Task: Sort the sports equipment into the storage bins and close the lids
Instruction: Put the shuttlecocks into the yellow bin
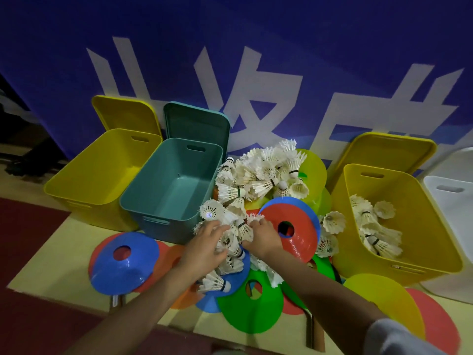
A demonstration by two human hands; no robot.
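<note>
Shuttlecocks (258, 172) lie heaped on the surface between teal bin (171, 188) and right yellow bin (394, 221), which holds several. Left hand (204, 245) and right hand (263, 235) gather a bunch, fingers curled on it. Judged next: carry to the yellow bin.

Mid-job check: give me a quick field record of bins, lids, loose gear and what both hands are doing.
left yellow bin: open, looks empty
teal bin: open, empty
right yellow bin: open, holds shuttlecocks
white bin: partly in view, contents unseen
lids: off, leaning behind the bins
shuttlecock pile: on floor between teal and right yellow bins
disc cones: scattered, unsorted
left hand: gathering shuttlecocks
right hand: gathering shuttlecocks
</note>
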